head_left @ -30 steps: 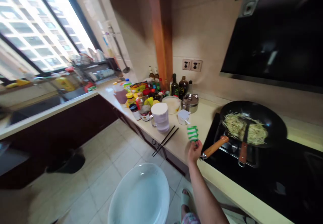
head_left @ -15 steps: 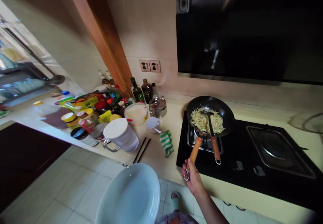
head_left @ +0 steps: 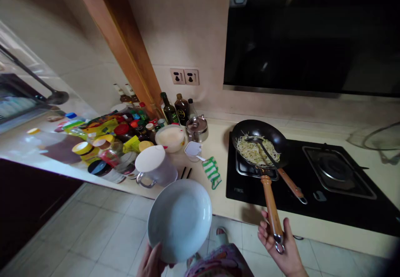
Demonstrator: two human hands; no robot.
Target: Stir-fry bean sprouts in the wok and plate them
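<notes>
My left hand [head_left: 153, 261] grips the lower left rim of a pale oval plate [head_left: 181, 218], its thumb on the upper face. The plate carries no food and hangs in front of the counter edge. My right hand [head_left: 283, 241] is open, palm up, around the end of the wok's wooden handle [head_left: 271, 206], with fingers and thumb apart. The black wok [head_left: 275, 133] sits on the left burner. Inside lie bean sprouts [head_left: 250, 152], and a spatula [head_left: 270, 154] rests in them, its wooden handle leaning over the rim to the right.
Left of the stove [head_left: 246, 193] are a green-striped cloth [head_left: 212, 170], black chopsticks [head_left: 186, 173], a white pitcher [head_left: 158, 166] and a steel pot [head_left: 197, 130]. Crowded jars and bottles [head_left: 170, 110] stand farther left. A glass lid [head_left: 375, 137] lies at the far right. A range hood [head_left: 296, 52] overhangs the stove.
The plate has moved up and right, and my left hand has come into view. My right hand has loosened from the wok handle, which has swung right along with the spatula's handle.
</notes>
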